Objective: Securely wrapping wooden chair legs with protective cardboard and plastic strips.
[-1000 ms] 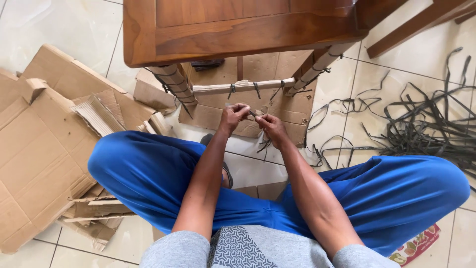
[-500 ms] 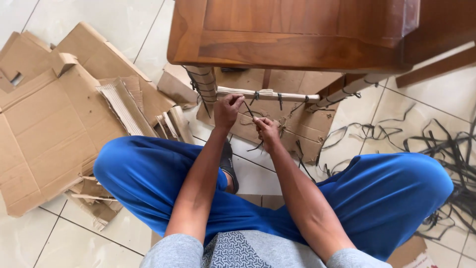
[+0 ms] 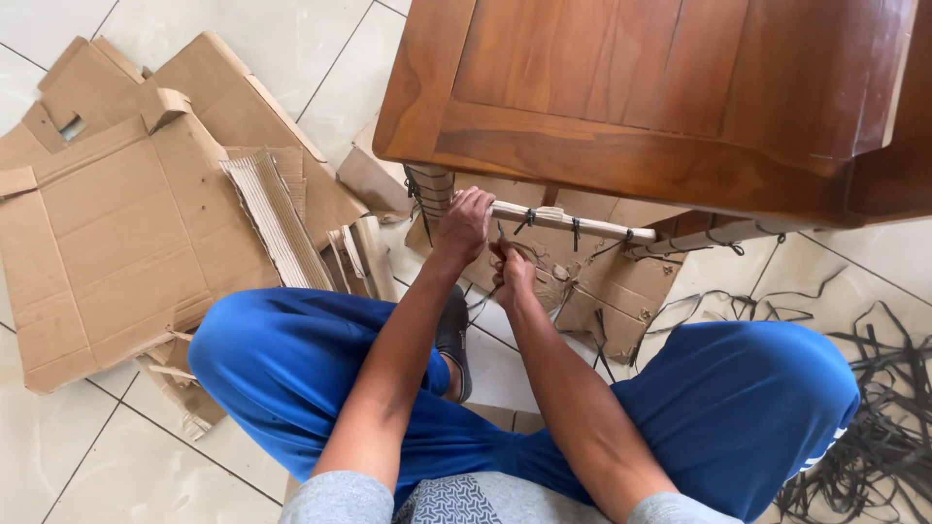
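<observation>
1. Strap [image 3: 525,219]: thin dark plastic band tied round the wrapped rail [image 3: 573,220], just ahead of both hands. Looks light, limp and springy, likely slippery; best pinched near the knot, close to the rail.
2. Left hand [image 3: 464,221]: closed on the rail's left end, fingers curled over it.
3. Right hand [image 3: 512,274]: just below the rail, fingers pinched shut on a loose strap tail; exact grip is hard to make out.
4. Rail: cardboard-wrapped, stiff, spans two wrapped legs of the wooden table [image 3: 641,97].
5. Tabletop overhangs the hands and limits the view and reach from above.
6. Cardboard [image 3: 116,233] flattened left of the hands; cut strap pile [image 3: 874,408] well to the right.
</observation>
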